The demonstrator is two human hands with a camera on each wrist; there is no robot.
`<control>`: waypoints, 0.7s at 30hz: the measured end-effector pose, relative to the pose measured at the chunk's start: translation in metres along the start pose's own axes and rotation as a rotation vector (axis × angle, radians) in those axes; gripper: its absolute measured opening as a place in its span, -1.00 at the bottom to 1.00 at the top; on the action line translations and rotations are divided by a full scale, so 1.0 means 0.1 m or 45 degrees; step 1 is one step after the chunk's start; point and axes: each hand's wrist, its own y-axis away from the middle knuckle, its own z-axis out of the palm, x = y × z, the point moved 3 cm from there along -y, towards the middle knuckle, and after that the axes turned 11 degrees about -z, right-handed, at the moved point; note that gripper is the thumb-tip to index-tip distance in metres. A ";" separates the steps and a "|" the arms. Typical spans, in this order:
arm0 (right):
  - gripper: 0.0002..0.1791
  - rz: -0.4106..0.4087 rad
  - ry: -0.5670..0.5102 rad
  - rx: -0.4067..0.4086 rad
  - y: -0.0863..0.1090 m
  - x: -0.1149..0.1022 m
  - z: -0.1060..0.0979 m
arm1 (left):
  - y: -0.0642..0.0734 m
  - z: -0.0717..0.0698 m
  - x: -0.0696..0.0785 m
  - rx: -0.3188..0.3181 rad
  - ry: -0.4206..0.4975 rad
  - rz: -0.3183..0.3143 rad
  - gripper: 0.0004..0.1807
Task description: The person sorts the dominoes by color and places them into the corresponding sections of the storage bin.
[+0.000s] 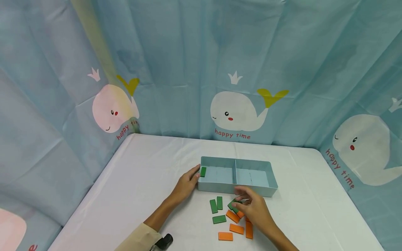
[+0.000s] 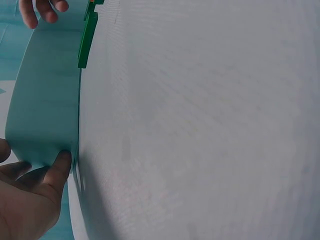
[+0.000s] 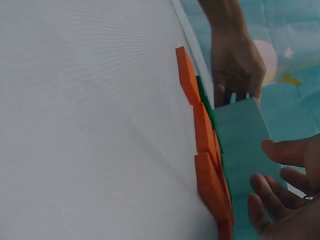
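A pale blue two-compartment box (image 1: 216,188) stands on the table. My left hand (image 1: 186,184) grips its left end, with the fingers bent at the end wall in the left wrist view. One green block (image 1: 203,172) lies in the left compartment by the end wall. In front of the box my right hand (image 1: 252,205) hovers over a small pile of green blocks (image 1: 231,204) and orange blocks (image 1: 232,216). Its thumb and fingers (image 3: 270,200) are loosely bent and apart, with nothing between them in the right wrist view.
Two green blocks (image 1: 214,206) lie side by side left of the pile, and another green block (image 1: 219,219) is nearer me. Several orange blocks (image 1: 225,236) are scattered closer still. A whale-print curtain (image 1: 188,69) hangs behind the white table (image 1: 150,164).
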 end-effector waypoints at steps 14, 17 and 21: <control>-0.36 0.131 0.123 0.041 0.09 0.10 -0.02 | -0.01 0.01 0.02 0.009 -0.025 -0.005 -0.42; -0.32 0.163 0.165 0.030 0.08 0.12 -0.03 | -0.01 0.01 0.02 0.007 -0.017 -0.001 -0.42; -0.27 0.208 0.227 -0.013 0.08 0.14 -0.01 | 0.00 0.01 0.01 0.002 -0.013 0.003 -0.42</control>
